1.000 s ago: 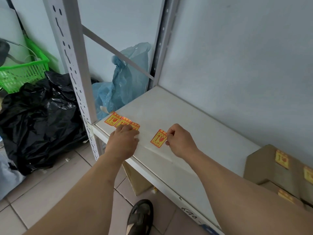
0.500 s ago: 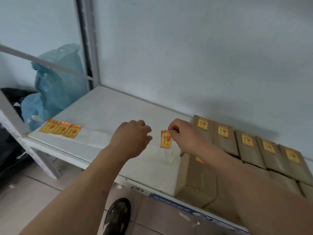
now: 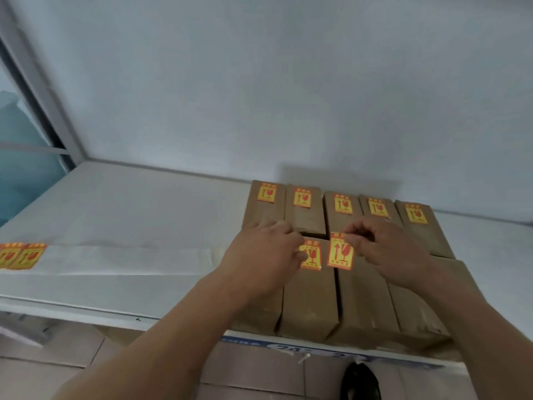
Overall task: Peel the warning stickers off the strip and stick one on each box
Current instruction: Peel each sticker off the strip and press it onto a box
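Since half a second earlier we had swung our view right, away from the strip end of the shelf [image 3: 124, 215], and carried the peeled sticker [image 3: 340, 253] over the boxes. Our right hand [image 3: 388, 249] pinched that sticker by its top edge between thumb and fingertips, holding it upright above the front row, over the seam between the second front box [image 3: 308, 301] and the third front box [image 3: 363, 301]; we could not tell whether its lower edge already touched cardboard. Our left hand [image 3: 264, 255] rested with loosely curled fingers on the front row just beside it, gripping nothing that we could see and partly covering the sticker already on the second front box [image 3: 313, 256].

The five back-row boxes [image 3: 340, 217] each carried a sticker near the far end. In the front row we saw only that one sticker fixed; the third box's top looked bare, the leftmost lay under our left hand, and our right forearm hid most of the rightmost, so we could not say how those stood. The strip [image 3: 17, 255] lay well apart at the left of the shelf with at least two stickers on it. We judged the task past halfway, with this sticker yet to be pressed down and perhaps two or three boxes left
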`<action>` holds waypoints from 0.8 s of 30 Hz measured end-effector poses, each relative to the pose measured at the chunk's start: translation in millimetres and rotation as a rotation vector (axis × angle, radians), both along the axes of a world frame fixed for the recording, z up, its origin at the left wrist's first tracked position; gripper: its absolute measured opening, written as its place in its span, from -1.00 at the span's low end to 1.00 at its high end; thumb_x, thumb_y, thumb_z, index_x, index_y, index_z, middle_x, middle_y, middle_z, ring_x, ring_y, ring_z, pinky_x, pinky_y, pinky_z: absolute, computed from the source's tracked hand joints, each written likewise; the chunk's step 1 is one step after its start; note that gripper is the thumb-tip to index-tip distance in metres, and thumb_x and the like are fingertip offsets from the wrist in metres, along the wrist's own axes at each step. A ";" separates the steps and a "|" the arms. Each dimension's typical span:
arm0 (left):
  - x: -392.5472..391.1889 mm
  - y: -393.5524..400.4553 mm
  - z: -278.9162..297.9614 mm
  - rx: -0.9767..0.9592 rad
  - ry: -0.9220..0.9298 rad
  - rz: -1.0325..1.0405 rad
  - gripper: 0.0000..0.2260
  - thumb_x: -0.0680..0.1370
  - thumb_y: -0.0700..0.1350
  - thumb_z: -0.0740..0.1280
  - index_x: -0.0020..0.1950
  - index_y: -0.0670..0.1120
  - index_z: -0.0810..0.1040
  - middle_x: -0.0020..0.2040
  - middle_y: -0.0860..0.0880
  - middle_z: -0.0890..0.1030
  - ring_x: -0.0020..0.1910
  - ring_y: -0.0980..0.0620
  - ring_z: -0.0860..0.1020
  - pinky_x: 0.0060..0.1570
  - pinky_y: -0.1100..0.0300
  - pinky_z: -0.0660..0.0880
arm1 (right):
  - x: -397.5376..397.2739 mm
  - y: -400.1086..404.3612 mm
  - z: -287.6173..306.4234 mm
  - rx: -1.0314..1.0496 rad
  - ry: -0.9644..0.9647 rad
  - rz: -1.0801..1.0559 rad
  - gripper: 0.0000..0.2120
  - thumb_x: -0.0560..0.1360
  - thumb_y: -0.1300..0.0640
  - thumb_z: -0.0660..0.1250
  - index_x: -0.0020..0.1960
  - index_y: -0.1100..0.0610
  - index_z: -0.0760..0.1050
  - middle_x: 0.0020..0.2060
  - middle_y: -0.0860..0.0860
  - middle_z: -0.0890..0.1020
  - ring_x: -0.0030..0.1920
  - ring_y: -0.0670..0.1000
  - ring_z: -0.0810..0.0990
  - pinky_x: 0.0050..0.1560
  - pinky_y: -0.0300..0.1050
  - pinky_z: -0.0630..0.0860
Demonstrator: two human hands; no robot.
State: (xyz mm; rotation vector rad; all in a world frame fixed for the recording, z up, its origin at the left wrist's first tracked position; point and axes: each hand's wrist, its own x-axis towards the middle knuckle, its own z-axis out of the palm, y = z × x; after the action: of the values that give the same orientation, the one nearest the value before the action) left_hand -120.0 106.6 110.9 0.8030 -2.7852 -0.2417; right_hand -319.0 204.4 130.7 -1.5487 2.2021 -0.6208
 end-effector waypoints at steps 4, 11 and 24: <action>-24.7 18.0 -2.4 0.049 -0.059 -0.091 -0.69 0.62 0.11 0.09 0.29 0.10 0.47 0.22 0.10 0.50 0.23 0.08 0.43 0.21 0.10 0.36 | -27.9 15.9 -5.4 0.023 -0.045 -0.037 -0.89 0.60 0.06 0.23 -0.04 -0.04 0.52 -0.17 -0.11 0.60 -0.16 -0.16 0.56 -0.23 -0.33 0.37; -47.2 37.3 -14.8 0.044 -0.182 -0.231 -0.61 0.60 0.21 0.06 0.31 0.09 0.45 0.28 0.09 0.44 0.30 0.04 0.33 0.30 0.05 0.26 | -54.9 20.7 -14.0 0.052 -0.089 0.004 -0.90 0.58 0.06 0.25 -0.07 -0.06 0.53 -0.19 -0.10 0.62 -0.14 -0.12 0.59 -0.14 -0.25 0.45; -56.1 40.7 -28.0 0.012 -0.263 -0.269 -0.48 0.54 0.33 0.03 0.37 0.10 0.40 0.32 0.09 0.39 0.35 0.04 0.27 0.35 0.05 0.20 | -55.8 18.4 -21.4 0.094 -0.152 0.063 -0.92 0.60 0.06 0.24 -0.03 -0.07 0.49 -0.17 -0.07 0.60 -0.16 -0.09 0.55 -0.19 -0.29 0.43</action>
State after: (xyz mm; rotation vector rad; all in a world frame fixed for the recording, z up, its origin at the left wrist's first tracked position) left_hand -176.1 147.2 82.9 0.4902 -3.1427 -0.2121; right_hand -374.9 222.8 109.3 -1.4676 2.0333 -0.5871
